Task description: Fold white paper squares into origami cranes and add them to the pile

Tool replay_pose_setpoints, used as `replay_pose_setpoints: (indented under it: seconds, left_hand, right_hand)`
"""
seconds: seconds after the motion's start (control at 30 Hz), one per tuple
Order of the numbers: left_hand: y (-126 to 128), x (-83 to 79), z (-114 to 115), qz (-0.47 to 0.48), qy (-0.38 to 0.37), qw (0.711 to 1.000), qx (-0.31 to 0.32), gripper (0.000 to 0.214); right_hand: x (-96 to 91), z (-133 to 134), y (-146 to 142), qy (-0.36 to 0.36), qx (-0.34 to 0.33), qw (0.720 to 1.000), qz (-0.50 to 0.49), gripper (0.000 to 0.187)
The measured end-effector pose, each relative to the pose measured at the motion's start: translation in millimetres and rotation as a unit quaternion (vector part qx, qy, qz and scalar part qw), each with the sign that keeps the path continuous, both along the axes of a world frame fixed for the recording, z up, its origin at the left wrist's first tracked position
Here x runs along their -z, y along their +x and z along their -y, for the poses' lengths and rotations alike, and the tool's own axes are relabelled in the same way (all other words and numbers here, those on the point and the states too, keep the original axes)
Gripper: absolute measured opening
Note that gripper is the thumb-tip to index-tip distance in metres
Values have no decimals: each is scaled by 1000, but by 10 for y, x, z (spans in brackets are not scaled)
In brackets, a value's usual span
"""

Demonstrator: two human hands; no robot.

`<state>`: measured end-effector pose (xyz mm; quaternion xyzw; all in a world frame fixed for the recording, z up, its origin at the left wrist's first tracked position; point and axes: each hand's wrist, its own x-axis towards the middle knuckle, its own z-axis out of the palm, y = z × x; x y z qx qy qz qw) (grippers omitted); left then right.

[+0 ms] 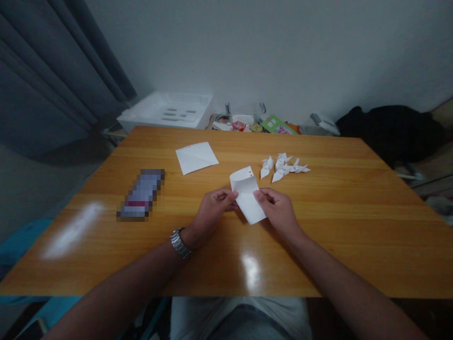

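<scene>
Between my two hands is a sheet of white paper (250, 207), held just above the table with its far end curling up and over. A few punched holes show at that curled end. My left hand (220, 204) pinches the paper's left edge between thumb and fingers. On the opposite edge my right hand (278, 206) has the same kind of pinch. Beyond the right hand lie several folded white paper figures (283, 166) in a loose cluster. Another white sheet (197, 157), with holes along its far edge, lies flat to the far left of my hands.
A blurred-out phone-like object (141, 194) lies on the left of the wooden table (354, 222). Past the far edge stand a white plastic tray (170, 106), a green booklet (278, 125) and small packets. A black cloth heap (389, 132) sits at the far right.
</scene>
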<state>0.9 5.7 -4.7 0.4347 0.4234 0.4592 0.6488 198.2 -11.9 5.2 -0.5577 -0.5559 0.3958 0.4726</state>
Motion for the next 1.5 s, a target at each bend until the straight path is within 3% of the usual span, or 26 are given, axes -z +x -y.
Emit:
replay_pose_setpoints:
  seconds: [0.33, 0.63, 1.5]
  left_hand:
    - [0, -6, -5, -30, 16, 999, 8, 34]
    - [-45, -72, -31, -32, 55, 997, -39, 43]
    - [-86, -52, -63, -6, 0, 997, -81, 41]
  right_hand:
    - [7, -1, 11, 7, 2, 1000, 8, 37]
    - [13, 13, -14, -6, -46, 999, 15, 37]
    - [37, 12, -22, -15, -61, 998, 16, 35]
